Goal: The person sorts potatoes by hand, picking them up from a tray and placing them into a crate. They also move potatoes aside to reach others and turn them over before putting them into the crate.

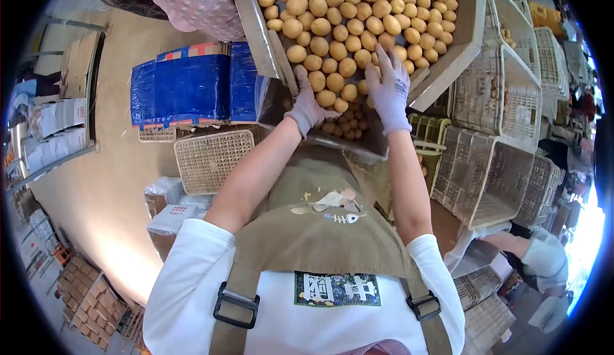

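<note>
A sloping tray with a wooden rim [451, 67] holds many round, yellow-brown fruits [320, 27] that look smooth. Its narrow lower end opens over a carton [332, 143] with more of the same fruits inside. At the left of this outlet is my left hand [307, 104], in a pale glove, thumb and fingers apart beside the fruits. My right hand [390, 93], also gloved, lies over the fruits at the right of the outlet with its fingers stretched out and spread. Neither hand is closed round a fruit, as far as I can see.
Blue-wrapped boxes [182, 90] stand left of the tray, above a beige plastic crate [215, 161]. Wrapped cartons [173, 217] sit below. At the right are stacked crates [486, 176] and another person [540, 262]. Someone in pink checked clothing [192, 0] is beside the tray.
</note>
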Available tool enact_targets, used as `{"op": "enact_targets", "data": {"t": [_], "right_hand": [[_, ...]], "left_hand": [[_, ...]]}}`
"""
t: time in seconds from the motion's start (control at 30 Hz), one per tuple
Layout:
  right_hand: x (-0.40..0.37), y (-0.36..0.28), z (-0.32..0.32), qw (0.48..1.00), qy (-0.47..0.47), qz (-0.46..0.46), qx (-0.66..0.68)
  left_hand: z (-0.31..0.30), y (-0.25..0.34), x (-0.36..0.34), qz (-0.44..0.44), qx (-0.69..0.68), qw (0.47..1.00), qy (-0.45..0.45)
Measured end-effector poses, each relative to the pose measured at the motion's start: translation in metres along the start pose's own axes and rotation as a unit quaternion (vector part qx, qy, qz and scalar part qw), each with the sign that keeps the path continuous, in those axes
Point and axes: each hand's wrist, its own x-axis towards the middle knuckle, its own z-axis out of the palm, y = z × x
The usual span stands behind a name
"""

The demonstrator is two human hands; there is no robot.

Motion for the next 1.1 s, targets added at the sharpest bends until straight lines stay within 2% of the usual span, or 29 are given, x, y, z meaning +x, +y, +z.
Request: {"op": "enact_targets", "data": {"t": [0.03, 0.07, 0.13, 0.17, 0.2, 0.27, 0.3, 0.33, 0.37, 0.4, 0.47, 0.5, 0.6, 0.63, 0.73, 0.77, 0.83, 0.87, 0.9, 1.0, 1.03, 1.07, 1.1], "right_hand": [[0.000, 0.000, 0.007, 0.997, -0.066, 0.012, -0.049], [-0.004, 0.003, 0.012, 0.964, -0.239, -0.025, -0.117], [-0.020, 0.012, 0.007, 0.949, -0.249, -0.151, -0.125], [-0.005, 0.022, 0.001, 0.944, -0.297, -0.125, -0.068], [0.006, 0.024, 0.001, 0.963, -0.262, -0.003, 0.065], [0.012, 0.021, -0.009, 0.970, -0.162, -0.097, -0.153], [0.006, 0.043, 0.008, 0.969, -0.201, -0.101, -0.101], [0.017, 0.035, -0.006, 0.955, -0.227, -0.135, -0.138], [0.047, 0.027, -0.015, 0.973, -0.218, -0.055, -0.050], [0.072, 0.019, -0.013, 0.977, -0.209, 0.028, 0.040], [0.107, 0.013, 0.008, 0.998, -0.051, -0.023, -0.021], [0.120, 0.018, 0.024, 0.998, -0.044, -0.043, -0.003], [0.131, -0.001, 0.045, 0.963, -0.169, -0.018, -0.208], [0.136, 0.001, 0.046, 0.953, -0.215, 0.001, -0.213], [0.129, 0.011, 0.038, 0.970, -0.207, 0.036, -0.119], [0.124, 0.017, 0.038, 0.981, -0.171, 0.023, -0.085], [0.118, 0.021, 0.040, 0.983, -0.175, 0.022, -0.049], [0.115, 0.024, 0.041, 0.983, -0.178, 0.022, -0.031], [0.117, 0.013, 0.032, 0.976, -0.205, 0.074, -0.018], [0.107, 0.015, 0.030, 0.983, -0.128, 0.058, 0.120], [0.102, 0.017, 0.031, 0.965, -0.084, 0.049, 0.245], [0.096, 0.019, 0.030, 0.907, -0.095, 0.124, 0.392], [0.086, 0.025, 0.024, 0.793, -0.119, 0.172, 0.572]], "left_hand": [[0.005, 0.002, -0.006, -0.024, -0.015, 0.998, 0.054], [0.004, 0.000, -0.014, -0.035, -0.014, 0.998, 0.042], [0.004, 0.004, -0.017, -0.053, -0.007, 0.999, 0.008], [-0.004, 0.004, -0.014, -0.049, 0.042, 0.998, -0.021], [-0.004, 0.005, -0.018, -0.054, 0.066, 0.996, -0.003], [-0.036, -0.012, 0.005, -0.004, 0.060, 0.998, -0.002], [-0.028, -0.008, 0.000, -0.007, 0.064, 0.998, 0.028], [-0.010, -0.003, -0.011, -0.010, 0.067, 0.996, 0.056], [0.013, 0.009, -0.021, -0.045, -0.046, 0.997, 0.043], [0.012, 0.003, -0.020, -0.034, -0.081, 0.995, 0.050], [0.009, -0.007, -0.005, -0.002, -0.146, 0.988, 0.056], [0.006, -0.012, -0.002, -0.010, -0.167, 0.984, 0.061], [0.003, -0.020, -0.005, 0.011, -0.164, 0.986, 0.030], [0.004, -0.020, -0.007, 0.022, -0.141, 0.990, 0.015], [0.006, -0.020, -0.004, 0.012, -0.155, 0.986, 0.068], [0.004, -0.019, -0.002, 0.009, -0.152, 0.987, 0.048], [-0.004, -0.019, -0.001, 0.001, -0.147, 0.989, 0.011], [-0.007, -0.020, 0.000, -0.001, -0.150, 0.988, 0.026], [-0.005, -0.018, 0.000, -0.004, -0.153, 0.987, 0.041], [0.000, -0.016, -0.001, -0.008, -0.159, 0.985, 0.059], [0.001, -0.013, -0.001, -0.008, -0.159, 0.985, 0.060], [-0.005, -0.013, 0.001, -0.002, -0.145, 0.989, 0.038], [-0.018, -0.018, 0.007, 0.001, -0.130, 0.991, 0.015]]}}
